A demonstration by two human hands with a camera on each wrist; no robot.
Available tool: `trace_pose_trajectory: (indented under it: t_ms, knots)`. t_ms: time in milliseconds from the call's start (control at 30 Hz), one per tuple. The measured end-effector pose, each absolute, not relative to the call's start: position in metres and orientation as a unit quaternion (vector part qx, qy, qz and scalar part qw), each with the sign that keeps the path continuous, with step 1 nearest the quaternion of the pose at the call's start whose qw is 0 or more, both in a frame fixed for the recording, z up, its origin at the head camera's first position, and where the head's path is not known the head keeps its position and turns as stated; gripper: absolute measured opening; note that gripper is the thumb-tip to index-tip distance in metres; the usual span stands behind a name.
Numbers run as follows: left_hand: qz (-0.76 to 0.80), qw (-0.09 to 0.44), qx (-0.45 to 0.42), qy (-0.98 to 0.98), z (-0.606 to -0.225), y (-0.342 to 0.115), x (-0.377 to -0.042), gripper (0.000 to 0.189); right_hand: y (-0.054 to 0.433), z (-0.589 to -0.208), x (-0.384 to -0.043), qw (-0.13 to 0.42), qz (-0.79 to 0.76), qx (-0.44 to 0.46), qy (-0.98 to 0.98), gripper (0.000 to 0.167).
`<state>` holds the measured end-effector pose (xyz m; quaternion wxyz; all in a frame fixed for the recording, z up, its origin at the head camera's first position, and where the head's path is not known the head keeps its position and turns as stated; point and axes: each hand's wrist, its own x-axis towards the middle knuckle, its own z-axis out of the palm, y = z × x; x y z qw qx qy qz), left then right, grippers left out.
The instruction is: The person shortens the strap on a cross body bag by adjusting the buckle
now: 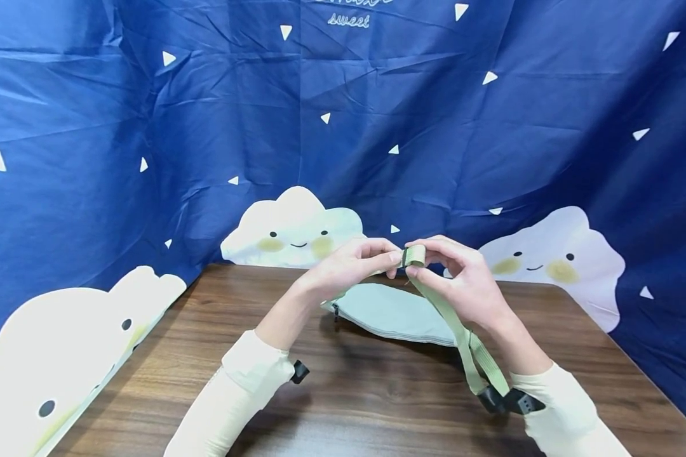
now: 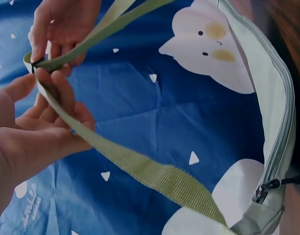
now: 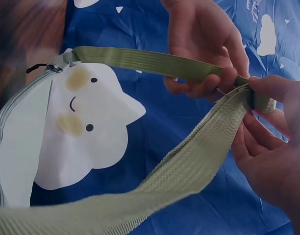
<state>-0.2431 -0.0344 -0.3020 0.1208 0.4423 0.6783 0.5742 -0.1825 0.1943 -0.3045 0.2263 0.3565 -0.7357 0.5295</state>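
Observation:
A pale green waist bag (image 1: 397,311) with a zipper lies on the table behind the hands. Its green webbing strap (image 2: 155,176) rises from the bag's end to a small black slide buckle (image 1: 404,256). My left hand (image 1: 357,263) pinches the strap just left of that buckle. On the other side, my right hand (image 1: 460,273) holds the strap's short loop (image 1: 416,255) between thumb and fingers. More strap hangs below the right hand in a fold. In the right wrist view both hands meet around the buckle, which is partly hidden by fingers.
The brown wooden table (image 1: 166,387) spans the front. A blue curtain (image 1: 377,127) with white triangles and smiling clouds stands behind it. A black clip (image 1: 494,401) shows at the hanging strap's lower end, beside the right sleeve (image 1: 566,406).

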Motion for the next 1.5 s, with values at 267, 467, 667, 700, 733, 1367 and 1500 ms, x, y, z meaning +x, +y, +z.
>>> trace_pose_trajectory:
  t_ms: [267,467,667,700,733,1367,1500]
  knots:
    - [0.529,0.12,0.441,0.715,-0.301,-0.041,-0.255,0.028,0.203,-0.297,-0.181,0.27,0.53,0.354,-0.722,0.037]
    - [0.502,0.126,0.481,0.708,-0.306,-0.045,-0.262,0.029,0.209,-0.294,-0.183,0.301,0.553,0.326,-0.705,0.033]
    - [0.486,0.088,0.496,0.714,-0.309,-0.043,-0.265,0.023,0.21,-0.292,-0.181,0.304,0.572,0.316,-0.693,0.031]
    - [0.485,0.082,0.498,0.714,-0.308,-0.042,-0.265,0.023,0.21,-0.291,-0.18,0.303,0.575,0.317,-0.691,0.031]
    - [0.486,0.077,0.5,0.713,-0.308,-0.042,-0.265,0.024,0.21,-0.291,-0.18,0.302,0.575,0.317,-0.692,0.031]
    - [0.511,0.096,0.509,0.686,-0.304,-0.033,-0.249,0.028,0.202,-0.3,-0.183,0.276,0.543,0.323,-0.724,0.032]
    - [0.579,0.13,0.47,0.653,-0.306,-0.029,-0.246,0.033,0.2,-0.301,-0.182,0.267,0.546,0.334,-0.721,0.031]
